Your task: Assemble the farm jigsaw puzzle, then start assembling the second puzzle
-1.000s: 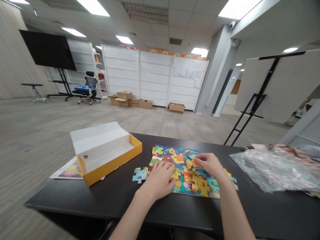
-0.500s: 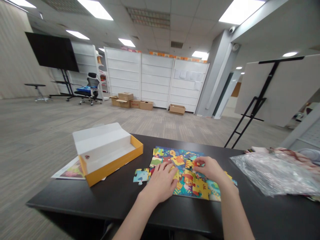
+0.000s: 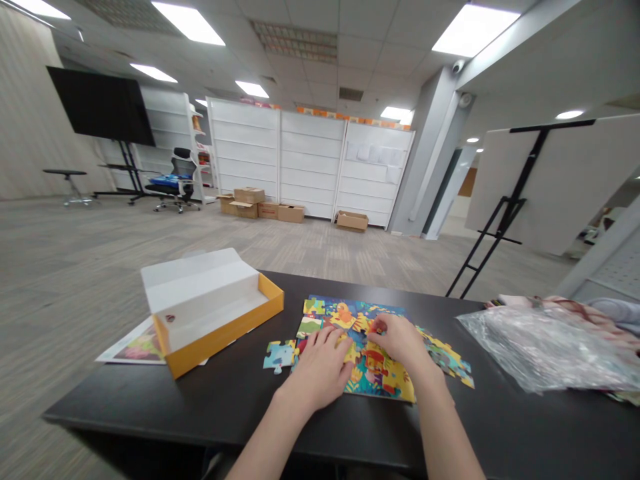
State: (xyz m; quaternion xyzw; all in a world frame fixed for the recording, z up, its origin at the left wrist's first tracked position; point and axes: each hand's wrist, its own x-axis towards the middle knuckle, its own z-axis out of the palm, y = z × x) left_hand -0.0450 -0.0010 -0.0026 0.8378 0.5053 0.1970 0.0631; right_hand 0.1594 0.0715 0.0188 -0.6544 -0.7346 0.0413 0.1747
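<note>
1. I had the left hand laid on the near edge of the multicoloured cardboard jigsaw puzzle, its grip spread, with the fingers resting on the pieces.
2. I had the right hand over the middle of the puzzle, its grip pressed together; I could not tell whether it pinched a piece.
3. The puzzle lay partly assembled on the black bench, with a light-blue puzzle piece just beside its left edge and yellow-and-green puzzle pieces along its right side.
4. To the left stood an open yellow cardboard box with a white lid, resting on a printed picture sheet. To the right lay a crumpled clear plastic bag.
</note>
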